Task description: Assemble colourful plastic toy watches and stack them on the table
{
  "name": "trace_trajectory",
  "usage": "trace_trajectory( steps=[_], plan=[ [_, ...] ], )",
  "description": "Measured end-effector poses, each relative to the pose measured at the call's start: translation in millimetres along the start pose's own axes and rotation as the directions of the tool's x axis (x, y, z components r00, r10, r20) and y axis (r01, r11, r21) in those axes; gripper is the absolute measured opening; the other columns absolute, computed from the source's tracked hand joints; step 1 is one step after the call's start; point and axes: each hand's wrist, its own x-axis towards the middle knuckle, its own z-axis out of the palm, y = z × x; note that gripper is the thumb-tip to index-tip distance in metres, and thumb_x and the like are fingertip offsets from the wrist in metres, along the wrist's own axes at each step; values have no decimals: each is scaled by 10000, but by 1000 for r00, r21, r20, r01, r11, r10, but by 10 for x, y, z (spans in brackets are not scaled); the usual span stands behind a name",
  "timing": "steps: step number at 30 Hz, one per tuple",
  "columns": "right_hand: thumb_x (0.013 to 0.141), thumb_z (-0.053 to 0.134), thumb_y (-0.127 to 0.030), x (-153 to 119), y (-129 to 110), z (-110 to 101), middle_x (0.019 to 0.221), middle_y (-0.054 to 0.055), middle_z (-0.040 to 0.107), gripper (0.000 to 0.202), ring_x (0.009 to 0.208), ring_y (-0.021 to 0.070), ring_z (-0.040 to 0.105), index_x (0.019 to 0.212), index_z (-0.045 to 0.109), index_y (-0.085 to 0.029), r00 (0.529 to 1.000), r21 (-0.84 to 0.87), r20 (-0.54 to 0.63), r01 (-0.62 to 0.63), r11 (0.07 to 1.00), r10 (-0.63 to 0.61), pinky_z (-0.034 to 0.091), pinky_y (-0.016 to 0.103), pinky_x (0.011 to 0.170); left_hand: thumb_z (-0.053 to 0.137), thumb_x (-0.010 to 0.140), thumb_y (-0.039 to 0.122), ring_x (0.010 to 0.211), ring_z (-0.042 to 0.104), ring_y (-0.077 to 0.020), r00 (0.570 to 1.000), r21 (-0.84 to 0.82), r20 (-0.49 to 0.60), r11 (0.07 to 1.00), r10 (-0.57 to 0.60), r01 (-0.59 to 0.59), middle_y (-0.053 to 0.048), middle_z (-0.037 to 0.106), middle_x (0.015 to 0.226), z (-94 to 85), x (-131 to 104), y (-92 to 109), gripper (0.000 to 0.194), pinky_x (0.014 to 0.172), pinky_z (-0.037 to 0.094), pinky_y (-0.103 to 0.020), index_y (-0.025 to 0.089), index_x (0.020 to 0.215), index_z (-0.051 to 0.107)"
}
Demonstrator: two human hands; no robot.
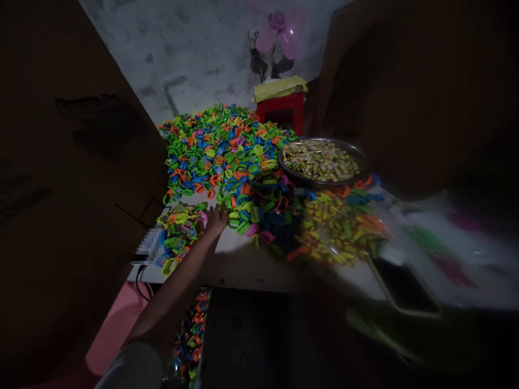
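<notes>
My left hand [218, 219] reaches over the table to the front edge of a big heap of small bright plastic pieces [219, 148], which look like toy watches in green, blue, orange and yellow. Its fingers look apart and touch or nearly touch the nearest pieces; nothing held can be made out. Left of the hand lies a smaller pile of similar pieces [178, 232], some with pictures on them. I cannot see my right hand; the lower right is dark and smeared by motion.
A metal bowl [324, 183] of small yellowish pieces stands right of the heap. Before it lie a clear bag of yellow pieces [336, 229] and a phone [405, 286]. Behind are a red stool [300, 111] and a pink fan [278, 21]. Cardboard [60, 162] rises at left.
</notes>
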Motion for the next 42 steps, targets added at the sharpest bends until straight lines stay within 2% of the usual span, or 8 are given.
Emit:
trace_trajectory(
  steps=[4, 8, 17, 23, 29, 36, 40, 42],
  plan=[
    [930, 571, -355, -15, 44, 11, 1277, 79, 575, 296, 1104, 216, 581, 1201, 585, -236, 999, -16, -41, 21, 1000, -22, 514, 424, 922, 421, 972, 370, 1286, 494, -284, 976, -241, -133, 961, -171, 136, -195, 520, 1381, 282, 311, 114, 447, 1058, 385, -489, 85, 1308, 498],
    [927, 565, -382, -35, 138, 32, 1327, 87, 542, 345, 1162, 237, 547, 1235, 567, -226, 997, -31, -71, 11, 999, -13, 470, 472, 980, 505, 948, 354, 1162, 580, -233, 958, -437, -197, 894, -206, 102, -118, 617, 1251, 492, 364, 155, 340, 1007, 441, -464, 133, 1195, 579],
    [892, 405, -221, 72, 266, 208, 1411, 97, 501, 512, 1321, 300, 424, 1399, 460, -260, 993, -13, -118, -7, 1000, 6, 302, 511, 1093, 548, 811, 159, 1197, 525, -222, 945, -598, -294, 799, -145, -64, -89, 643, 1098, 731, -24, 200, 122, 1088, 370, -385, 170, 799, 669],
    [862, 423, -238, 52, 294, 171, 1421, 94, 489, 601, 1314, 326, 425, 1458, 378, -296, 991, -1, -135, -5, 1000, 5, 275, 533, 1087, 566, 827, 209, 1150, 553, -222, 940, -616, -327, 776, -94, -136, -104, 633, 1099, 862, -324, 400, 122, 1071, 395, -395, 168, 839, 681],
    [914, 456, -305, 38, 329, 101, 1401, 149, 490, 512, 1299, 363, 429, 1424, 425, -274, 991, -8, -130, -29, 1000, 28, 296, 594, 1055, 586, 852, 271, 1298, 454, -229, 940, -613, -324, 780, -107, -123, -122, 526, 1307, 834, -593, 441, 258, 1132, 337, -409, 191, 1092, 633],
    [923, 573, -393, -32, 219, 116, 1324, 95, 536, 409, 1148, 242, 558, 1276, 533, -190, 998, -61, -62, -4, 998, 1, 479, 483, 965, 525, 892, 325, 1411, 323, -239, 945, -584, -307, 806, -109, -96, -111, 440, 1438, 769, -1087, 410, 400, 1180, 262, -417, 235, 1282, 532],
    [929, 571, -368, -58, 113, 144, 1258, 90, 577, 356, 1071, 215, 598, 1232, 561, -181, 998, -50, -62, 21, 999, -24, 524, 438, 905, 678, 779, 373, 1431, 281, -312, 940, -433, -342, 889, -11, -147, -104, 331, 1538, 418, -1417, 162, 553, 1184, 242, -453, 246, 1301, 548],
    [930, 570, -367, -65, 82, 155, 1255, 90, 578, 350, 1067, 213, 599, 1228, 564, -182, 997, -33, -66, 33, 999, -35, 525, 433, 903, 761, 690, 432, 1449, 205, -381, 921, -230, -386, 972, -47, -47, -106, 207, 1597, 162, -1516, -34, 750, 1186, 175, -524, 256, 1370, 496]
  ],
)
